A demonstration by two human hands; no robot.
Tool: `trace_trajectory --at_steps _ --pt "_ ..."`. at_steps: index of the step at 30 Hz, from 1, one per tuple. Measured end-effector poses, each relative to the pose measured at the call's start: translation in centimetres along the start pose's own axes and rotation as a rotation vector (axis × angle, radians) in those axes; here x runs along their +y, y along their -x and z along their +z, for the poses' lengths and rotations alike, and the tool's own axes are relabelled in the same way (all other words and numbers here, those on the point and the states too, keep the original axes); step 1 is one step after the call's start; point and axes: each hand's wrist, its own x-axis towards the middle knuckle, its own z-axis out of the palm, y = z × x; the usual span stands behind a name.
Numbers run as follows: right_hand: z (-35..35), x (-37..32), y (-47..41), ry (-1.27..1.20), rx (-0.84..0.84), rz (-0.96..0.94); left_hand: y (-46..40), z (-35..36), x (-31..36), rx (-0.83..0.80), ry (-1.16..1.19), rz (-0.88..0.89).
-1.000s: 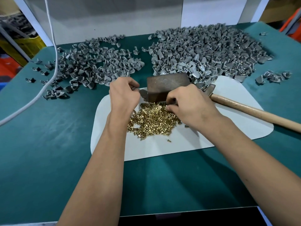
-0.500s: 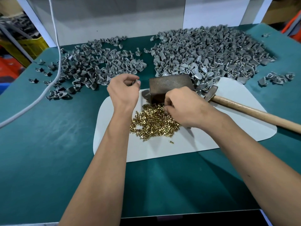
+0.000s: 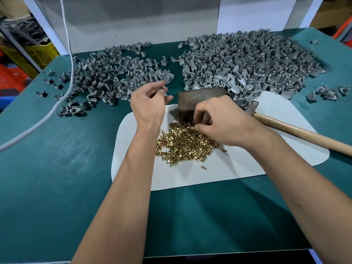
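A heap of small brass rivets (image 3: 182, 143) lies on a white mat (image 3: 209, 174) in the middle of the green table. Behind it stands a rusty metal block (image 3: 200, 96). My left hand (image 3: 148, 105) is raised left of the block and pinches a small grey plastic part (image 3: 165, 94) between thumb and fingers. My right hand (image 3: 222, 122) hovers over the far edge of the rivet heap, its fingertips curled and pinched together among the rivets. Whether it holds a rivet is hidden.
Two large piles of grey plastic parts lie at the back, one on the left (image 3: 118, 79) and one on the right (image 3: 247, 61). A wooden-handled hammer (image 3: 297, 132) lies on the mat at right. A white cable (image 3: 62, 92) crosses the left side. A white panel stands behind.
My left hand has lifted away from the block toward the left with the grey part. My right hand has stayed at the rivet heap, fingers picking.
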Motion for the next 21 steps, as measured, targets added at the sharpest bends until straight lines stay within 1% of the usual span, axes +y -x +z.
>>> trace_trajectory --at_steps 3,8,10,13,17,19,21 --pt "0.7 -0.3 -0.1 0.024 -0.102 -0.007 0.2 0.1 0.3 -0.022 0.124 -0.003" --pt "1.4 -0.7 -0.5 0.039 -0.151 -0.024 0.4 0.0 0.5 -0.042 0.238 0.0" --pt "1.2 -0.5 -0.5 0.017 -0.125 -0.043 0.4 0.1 0.6 -0.06 0.306 -0.002" --pt "0.5 -0.2 -0.5 -0.067 -0.065 -0.082 0.5 0.2 0.7 -0.106 0.382 -0.021" --pt "-0.2 0.0 -0.8 -0.148 0.006 -0.184 0.6 0.4 0.7 -0.199 0.426 -0.024" --pt "-0.1 0.1 -1.0 -0.261 0.012 -0.167 0.7 0.4 0.7 -0.247 0.437 -0.026" --pt "0.0 0.5 -1.2 -0.444 0.013 -0.108 0.7 0.4 0.7 -0.29 0.442 -0.035"
